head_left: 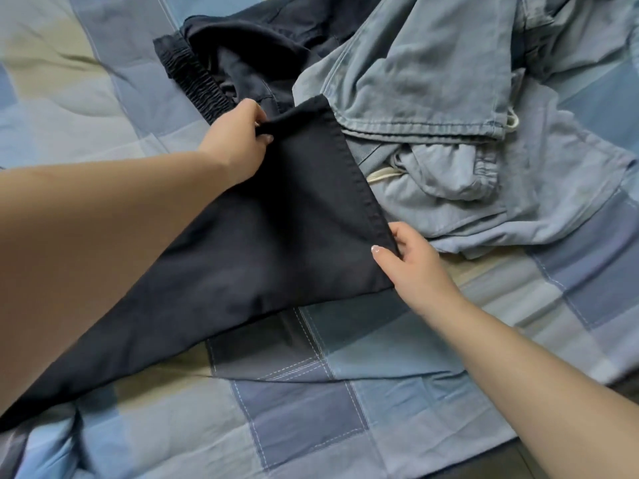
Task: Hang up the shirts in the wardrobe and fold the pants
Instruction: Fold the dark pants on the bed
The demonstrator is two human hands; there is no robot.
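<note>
Dark navy pants point(269, 229) lie across the bed, one leg stretched from lower left toward the middle, lifted slightly off the cover. Their elastic waistband point(197, 81) sits bunched at the upper left. My left hand point(242, 140) pinches one corner of the leg's hem. My right hand point(411, 264) pinches the other hem corner, thumb on top of the cloth. Light blue denim pants point(432, 81) with a cream drawstring point(380, 174) lie crumpled to the right, partly under the navy hem.
A quilt point(345, 392) in blue, grey and beige squares covers the bed. The bed's edge and a dark floor point(501, 461) show at the lower right. No shirts or wardrobe are in view.
</note>
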